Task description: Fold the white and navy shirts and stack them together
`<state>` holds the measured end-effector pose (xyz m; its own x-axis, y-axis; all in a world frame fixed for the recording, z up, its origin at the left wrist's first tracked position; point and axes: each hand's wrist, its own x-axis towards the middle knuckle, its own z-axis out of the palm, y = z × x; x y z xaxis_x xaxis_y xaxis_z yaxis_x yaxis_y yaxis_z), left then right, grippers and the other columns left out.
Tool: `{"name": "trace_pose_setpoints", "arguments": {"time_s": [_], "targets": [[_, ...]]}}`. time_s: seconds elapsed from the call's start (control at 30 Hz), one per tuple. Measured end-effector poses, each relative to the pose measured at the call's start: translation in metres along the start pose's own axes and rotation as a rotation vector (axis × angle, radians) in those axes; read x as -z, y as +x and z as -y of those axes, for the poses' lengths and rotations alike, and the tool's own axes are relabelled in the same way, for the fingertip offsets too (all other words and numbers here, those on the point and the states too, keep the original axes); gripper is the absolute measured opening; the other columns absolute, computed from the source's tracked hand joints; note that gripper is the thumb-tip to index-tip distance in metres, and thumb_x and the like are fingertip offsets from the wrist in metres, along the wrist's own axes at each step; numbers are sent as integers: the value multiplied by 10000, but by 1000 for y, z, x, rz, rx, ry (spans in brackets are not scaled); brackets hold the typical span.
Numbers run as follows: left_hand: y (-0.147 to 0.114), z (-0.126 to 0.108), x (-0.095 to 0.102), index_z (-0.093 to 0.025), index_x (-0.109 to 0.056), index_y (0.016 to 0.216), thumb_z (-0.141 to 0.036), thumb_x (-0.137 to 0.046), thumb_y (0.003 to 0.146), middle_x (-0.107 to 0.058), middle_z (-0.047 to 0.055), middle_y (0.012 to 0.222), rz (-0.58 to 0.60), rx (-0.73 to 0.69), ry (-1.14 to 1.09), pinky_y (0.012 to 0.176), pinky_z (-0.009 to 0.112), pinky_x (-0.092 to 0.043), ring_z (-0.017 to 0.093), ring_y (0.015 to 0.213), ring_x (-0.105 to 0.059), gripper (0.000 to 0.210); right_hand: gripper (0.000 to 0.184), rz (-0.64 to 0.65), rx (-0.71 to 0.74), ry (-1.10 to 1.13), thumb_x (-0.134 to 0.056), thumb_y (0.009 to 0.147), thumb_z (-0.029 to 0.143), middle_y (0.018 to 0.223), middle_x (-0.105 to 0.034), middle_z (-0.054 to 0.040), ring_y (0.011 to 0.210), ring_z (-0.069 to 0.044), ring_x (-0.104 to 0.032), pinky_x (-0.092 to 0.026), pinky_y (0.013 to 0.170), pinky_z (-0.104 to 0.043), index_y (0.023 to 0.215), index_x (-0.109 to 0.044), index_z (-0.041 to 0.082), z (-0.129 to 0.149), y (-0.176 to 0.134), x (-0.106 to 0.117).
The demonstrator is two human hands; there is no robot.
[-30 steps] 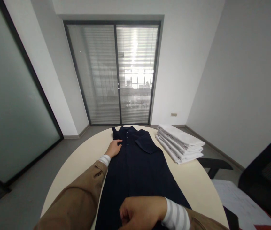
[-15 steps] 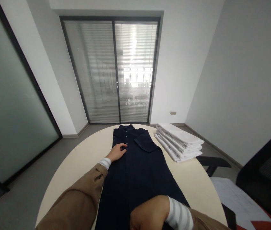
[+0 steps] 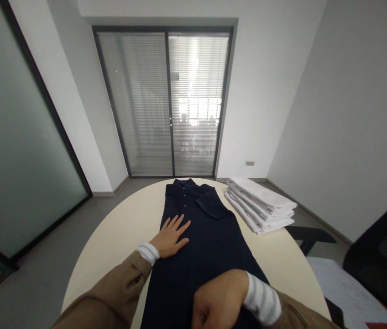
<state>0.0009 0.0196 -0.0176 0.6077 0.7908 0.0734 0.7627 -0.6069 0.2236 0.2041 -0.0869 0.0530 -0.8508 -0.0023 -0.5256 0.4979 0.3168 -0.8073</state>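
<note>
A dark navy short-sleeved shirt [image 3: 210, 242] lies lengthwise on the round table, collar at the far end and buttons facing up. One sleeve is laid inward over its right side. My left hand [image 3: 170, 238] rests flat on the shirt's left side below the buttons, fingers spread. Close to me, at the bottom of the view, my right hand [image 3: 221, 299] is curled over the lower part of the shirt. Its fingertips are hidden, so what they hold, if anything, does not show.
The pale round table [image 3: 118, 224] fills the lower middle. A stack of folded white cloths [image 3: 260, 203] stands at its far right. A black office chair [image 3: 385, 246] and white papers [image 3: 344, 288] are to the right. Glass doors with blinds [image 3: 162, 105] are behind.
My left hand has come nearer along the shirt, from beside the buttons, and its bent fingers are now spread flat. My right hand stays curled near the lower end. The view has shifted slightly.
</note>
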Motion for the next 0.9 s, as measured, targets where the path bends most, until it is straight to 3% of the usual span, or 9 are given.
{"name": "trace_pose_setpoints", "arguments": {"time_s": [0.07, 0.13, 0.17, 0.27, 0.4, 0.47, 0.6, 0.8, 0.9], "targets": [[-3, -3, -1, -311, -190, 1578, -573, -302, 1007, -133, 61, 1654, 1, 35, 25, 1207, 573, -119, 311, 1517, -102, 638, 218, -225, 1, -52, -642, 876, 389, 607, -562, 71, 515, -67, -538, -413, 536, -158, 828, -660, 178, 11, -4, 3], [-5, -4, 0, -255, -182, 1584, -537, -287, 1017, -169, 76, 1647, -1, 68, 29, 1212, 564, -123, 304, 1516, -118, 642, 350, -454, 103, -204, -749, 778, 394, 782, -609, 48, 652, -88, -570, -428, 611, -169, 1064, -675, 205, 19, -3, 3], [-5, -4, 0, -229, -179, 1585, -514, -295, 1019, -187, 82, 1642, -8, 79, 28, 1214, 558, -127, 298, 1516, -129, 644, 456, -500, 164, -307, -785, 737, 367, 884, -623, 24, 741, -110, -583, -441, 668, -183, 1150, -663, 216, 21, -1, 2], [-5, -1, 2, -199, -233, 1571, -437, -368, 1008, -251, 84, 1627, -43, 84, 11, 1220, 523, -160, 279, 1506, -192, 626, 511, -461, 261, -571, -744, 750, 242, 1128, -602, -61, 973, -186, -579, -451, 862, -257, 1250, -641, 218, 22, 3, -4], [-7, 3, 2, -264, -387, 1508, -349, -395, 1007, -319, 57, 1605, -38, 49, -34, 1209, 507, -214, 263, 1492, -245, 508, 454, -426, 284, -681, -657, 760, 121, 1210, -604, -89, 1081, -214, -564, -419, 956, -293, 1207, -672, 197, 12, 4, -6], [-8, 4, 2, -301, -392, 1504, -353, -387, 1013, -305, 44, 1612, -22, 38, -37, 1204, 526, -210, 271, 1499, -221, 493, 420, -439, 322, -675, -653, 760, 102, 1198, -626, -71, 1091, -199, -567, -405, 972, -282, 1167, -690, 199, 3, 8, -6], [-9, 4, 1, -305, -329, 1535, -424, -375, 1018, -284, 41, 1620, -25, 31, -23, 1208, 540, -181, 279, 1505, -194, 532, 177, -493, 388, -642, -670, 844, 222, 1092, -675, -48, 1040, -171, -591, -409, 945, -262, 1007, -734, 192, -14, 17, -3], [-9, 4, 2, -308, -363, 1524, -485, -355, 1013, -262, 39, 1628, -116, 31, -10, 1205, 572, -157, 315, 1513, -142, 541, 112, -469, 465, -545, -680, 828, 245, 912, -717, -20, 902, -139, -636, -428, 933, -246, 892, -727, 166, -25, 15, 2], [-10, 3, 2, -299, -337, 1538, -569, -365, 988, -250, 67, 1630, -72, 75, -1, 1194, 578, -180, 352, 1510, -126, 614, 103, -435, 464, -507, -695, 787, 210, 895, -719, -19, 873, -135, -646, -447, 896, -224, 866, -726, 152, -35, 18, 2]]}}
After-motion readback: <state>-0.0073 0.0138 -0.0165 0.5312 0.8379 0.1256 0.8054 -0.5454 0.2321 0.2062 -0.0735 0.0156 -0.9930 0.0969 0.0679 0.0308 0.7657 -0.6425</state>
